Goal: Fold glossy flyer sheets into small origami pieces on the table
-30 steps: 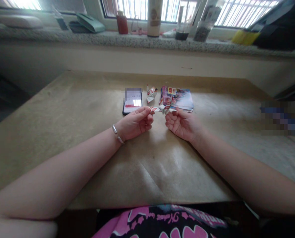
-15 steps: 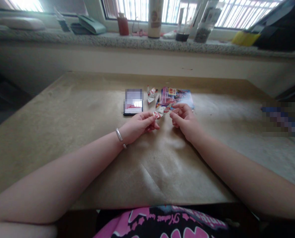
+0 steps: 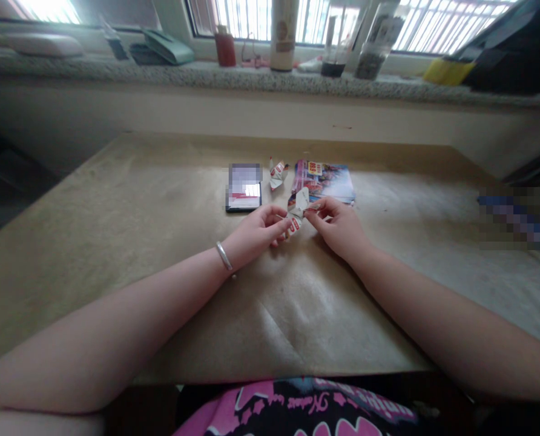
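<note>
A folded paper piece, white with red and coloured print, is held up between my two hands. My left hand pinches its lower left part between thumb and fingers. With thumb and forefinger, my right hand grips its right edge. Just beyond lies another folded paper piece of the same print, pointed in shape. Behind my right hand is a stack of colourful printed leaflets. A phone with a lit, blurred screen lies beyond my left hand.
The table has a beige, slightly wrinkled cover. A blurred blue item is at its right edge. On the granite windowsill stand a red bottle, a tall cream bottle and glass containers.
The held paper has turned more upright and its white face shows. My right hand has come down and left, and now grips its edge.
</note>
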